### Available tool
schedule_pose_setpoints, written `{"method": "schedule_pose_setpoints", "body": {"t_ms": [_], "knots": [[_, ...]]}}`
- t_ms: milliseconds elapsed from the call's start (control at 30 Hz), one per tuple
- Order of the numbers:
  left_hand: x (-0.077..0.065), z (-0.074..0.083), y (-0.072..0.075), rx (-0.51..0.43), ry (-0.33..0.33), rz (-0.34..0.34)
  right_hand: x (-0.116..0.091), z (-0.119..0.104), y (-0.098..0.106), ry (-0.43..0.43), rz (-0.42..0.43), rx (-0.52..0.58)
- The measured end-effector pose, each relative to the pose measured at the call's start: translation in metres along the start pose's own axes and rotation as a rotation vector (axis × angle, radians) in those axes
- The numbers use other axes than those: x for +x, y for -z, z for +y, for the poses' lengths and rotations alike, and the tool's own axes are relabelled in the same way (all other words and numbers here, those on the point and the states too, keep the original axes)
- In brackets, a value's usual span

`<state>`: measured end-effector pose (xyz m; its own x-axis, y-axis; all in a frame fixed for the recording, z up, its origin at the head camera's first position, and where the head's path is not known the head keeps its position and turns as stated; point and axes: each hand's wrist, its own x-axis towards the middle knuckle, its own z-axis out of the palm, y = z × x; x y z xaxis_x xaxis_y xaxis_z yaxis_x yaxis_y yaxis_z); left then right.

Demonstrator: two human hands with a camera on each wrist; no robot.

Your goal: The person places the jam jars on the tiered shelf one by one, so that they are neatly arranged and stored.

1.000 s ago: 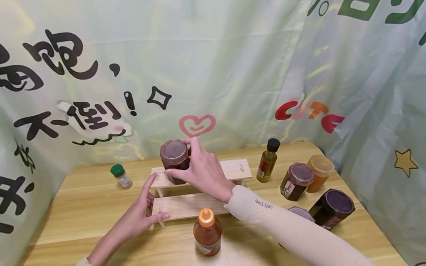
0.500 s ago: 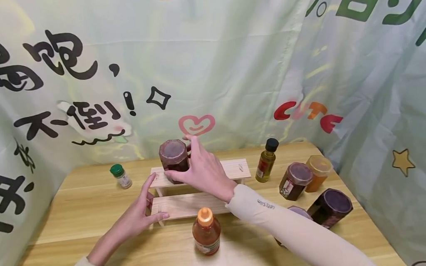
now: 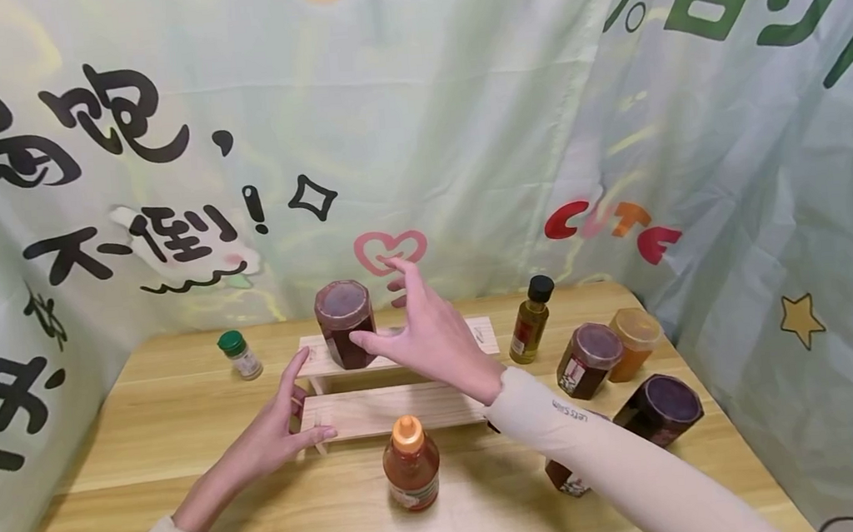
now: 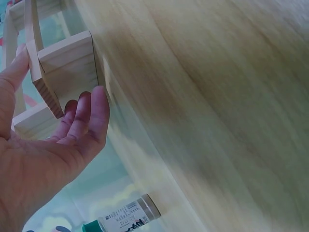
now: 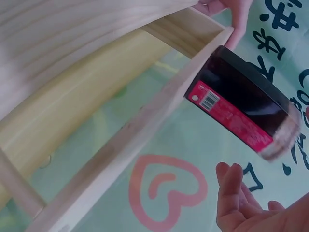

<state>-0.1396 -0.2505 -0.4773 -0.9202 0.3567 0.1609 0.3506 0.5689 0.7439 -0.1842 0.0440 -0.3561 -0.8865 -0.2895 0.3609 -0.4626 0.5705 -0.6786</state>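
Observation:
A dark octagonal jar point(image 3: 345, 327) with a reddish-brown lid stands upright near the left end of the upper shelf of a two-step wooden rack point(image 3: 400, 407). My right hand point(image 3: 435, 332) is just right of the jar, fingers spread and holding nothing. In the right wrist view a gap shows between that hand point(image 5: 256, 208) and the jar point(image 5: 236, 101), whose red label faces the camera. My left hand point(image 3: 277, 424) grips the rack's left end. In the left wrist view its fingers bend against the end of the wooden rack point(image 4: 72, 72), thumb on the other side.
An orange-capped sauce bottle point(image 3: 411, 467) stands in front of the rack. A green-capped shaker point(image 3: 241, 356) is at the left. To the right are an oil bottle point(image 3: 531, 324), a honey-coloured jar point(image 3: 634, 346) and several dark jars point(image 3: 589, 362). A printed curtain point(image 3: 476, 128) hangs behind the table.
My right hand has let go of the dark jar and moved a little right, its fingers opening. The jar stays on the upper shelf. My left hand keeps its place on the rack.

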Motion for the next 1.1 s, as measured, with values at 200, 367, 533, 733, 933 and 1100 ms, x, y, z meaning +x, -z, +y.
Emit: {"method": "schedule_pose_setpoints", "body": {"t_ms": [200,367,533,733,933,1100], "knots": [[-0.001,-0.001,0.001,-0.001,0.010,0.000,-0.012,0.000,0.019,-0.058,-0.002,0.015],[-0.001,0.000,0.001,0.002,0.029,-0.009,-0.023,0.002,0.037,-0.086,0.002,0.029],[-0.001,0.001,0.001,0.007,0.037,-0.005,-0.034,0.007,0.055,-0.103,0.015,0.070],[0.000,-0.001,0.000,0.017,0.016,-0.001,-0.051,0.012,0.076,-0.117,0.027,0.105],[0.001,-0.002,-0.001,0.016,0.015,0.001,-0.072,0.018,0.093,-0.109,0.038,0.107],[0.000,0.000,0.000,0.008,0.022,-0.002,-0.091,0.028,0.100,-0.128,0.050,0.098]]}}
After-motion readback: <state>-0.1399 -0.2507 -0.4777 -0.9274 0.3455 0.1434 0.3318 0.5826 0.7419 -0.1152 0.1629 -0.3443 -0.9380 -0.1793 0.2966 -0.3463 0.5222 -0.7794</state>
